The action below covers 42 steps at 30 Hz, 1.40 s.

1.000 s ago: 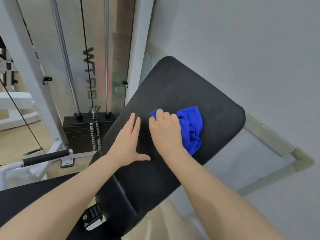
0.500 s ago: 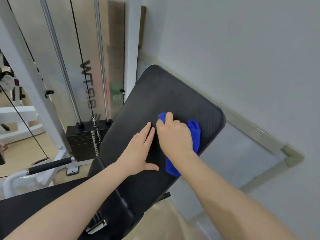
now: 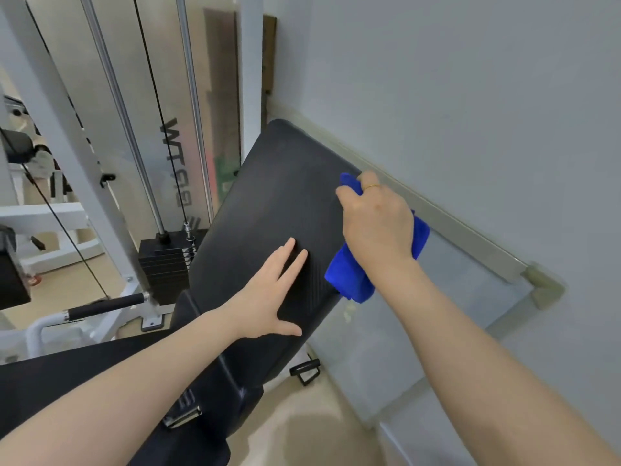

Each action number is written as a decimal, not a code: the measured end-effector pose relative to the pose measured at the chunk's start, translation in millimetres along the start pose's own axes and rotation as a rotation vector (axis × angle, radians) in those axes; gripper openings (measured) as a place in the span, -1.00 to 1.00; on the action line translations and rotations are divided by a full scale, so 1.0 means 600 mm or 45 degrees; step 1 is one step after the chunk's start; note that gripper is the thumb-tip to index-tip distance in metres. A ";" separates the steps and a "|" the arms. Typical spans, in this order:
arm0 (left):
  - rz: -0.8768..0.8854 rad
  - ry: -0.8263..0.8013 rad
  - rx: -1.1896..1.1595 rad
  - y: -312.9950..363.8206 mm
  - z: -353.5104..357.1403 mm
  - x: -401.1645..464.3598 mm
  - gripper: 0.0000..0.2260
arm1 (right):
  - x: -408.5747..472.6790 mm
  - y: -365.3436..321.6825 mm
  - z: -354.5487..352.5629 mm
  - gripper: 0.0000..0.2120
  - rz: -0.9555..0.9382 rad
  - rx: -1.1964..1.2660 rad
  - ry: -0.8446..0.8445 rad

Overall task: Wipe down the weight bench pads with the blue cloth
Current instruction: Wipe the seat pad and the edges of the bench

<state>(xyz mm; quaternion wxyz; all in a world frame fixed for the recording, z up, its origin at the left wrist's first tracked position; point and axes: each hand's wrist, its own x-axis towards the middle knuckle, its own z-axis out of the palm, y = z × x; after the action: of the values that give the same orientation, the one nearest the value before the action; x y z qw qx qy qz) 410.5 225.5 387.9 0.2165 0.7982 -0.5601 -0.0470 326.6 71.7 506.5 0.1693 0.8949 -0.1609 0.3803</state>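
Two hands on bench pad (image 3: 268, 196): left hand (image 3: 268, 297) flat, right hand (image 3: 378, 227) clutching blue cloth (image 3: 349, 280), now moved to right edge.

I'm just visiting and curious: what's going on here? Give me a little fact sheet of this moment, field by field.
activity: wiping a black bench pad
cloth: blue cloth, bunched, at the pad's right edge, partly hanging past it
right hand: right hand grips the cloth; a ring shows on one finger
left hand: left hand lies flat on the pad, fingers straight
behind the pad: weight stack with cable and guide rods
right side: grey wall
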 end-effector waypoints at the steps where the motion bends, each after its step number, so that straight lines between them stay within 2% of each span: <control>1: -0.009 -0.014 0.019 0.001 0.004 -0.003 0.11 | -0.027 -0.010 0.006 -0.82 -0.013 0.016 0.001; 6: -0.047 -0.078 0.106 -0.002 -0.002 -0.009 0.09 | -0.148 -0.047 0.020 -0.89 -0.244 0.163 -0.183; 8: -0.092 -0.100 0.072 0.008 -0.008 -0.007 0.07 | -0.121 -0.025 0.015 -0.89 -0.312 0.143 -0.165; 9: -0.122 -0.095 0.044 0.014 -0.011 -0.005 0.06 | -0.098 -0.007 0.011 -0.88 -0.269 0.137 -0.096; 11: -0.181 -0.045 0.014 0.020 -0.016 0.000 0.01 | -0.053 0.031 0.006 -0.83 -0.067 0.212 0.057; 15: -0.219 -0.052 0.089 0.033 -0.017 0.001 0.03 | -0.033 0.056 0.012 -0.81 0.305 0.507 0.192; 17: -0.229 -0.058 0.116 0.035 -0.007 0.000 0.06 | -0.050 0.039 0.025 -0.81 0.696 0.856 0.206; 19: -0.226 -0.038 0.077 0.031 0.002 0.000 0.07 | -0.091 0.013 0.047 -0.78 1.109 1.095 0.146; 21: -0.225 -0.030 0.064 0.028 0.005 -0.001 0.06 | -0.171 -0.024 0.077 -0.75 1.256 1.103 -0.152; 23: -0.233 -0.027 0.088 0.029 0.009 0.000 0.05 | -0.256 -0.069 0.098 -0.75 1.174 1.119 -0.508; 25: -0.241 -0.011 0.106 0.032 0.012 0.000 0.03 | -0.291 -0.085 0.103 -0.78 1.133 1.164 -0.603; 29: -0.230 -0.018 0.120 0.027 0.012 -0.001 0.03 | -0.214 -0.040 0.095 -0.84 1.287 1.238 -0.292; 33: -0.224 0.003 0.073 0.030 0.015 -0.004 0.01 | -0.132 0.004 0.074 -0.86 1.299 1.238 0.086; 35: -0.222 -0.006 0.083 0.029 0.014 -0.002 0.01 | -0.122 -0.001 0.070 -0.85 1.324 1.201 0.135; 38: -0.224 -0.017 0.117 0.025 0.018 -0.001 0.03 | -0.162 -0.034 0.080 -0.81 1.306 1.139 -0.024; 42: -0.251 -0.013 0.153 0.030 0.017 -0.001 0.00 | -0.242 -0.082 0.082 -0.82 1.192 1.193 -0.370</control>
<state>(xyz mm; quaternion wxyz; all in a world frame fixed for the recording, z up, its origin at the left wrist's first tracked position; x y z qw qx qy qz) 391.3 217.8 386.0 0.1598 0.8607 -0.4819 -0.0385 282.3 117.7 358.5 -0.4425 0.7518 -0.3706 0.3188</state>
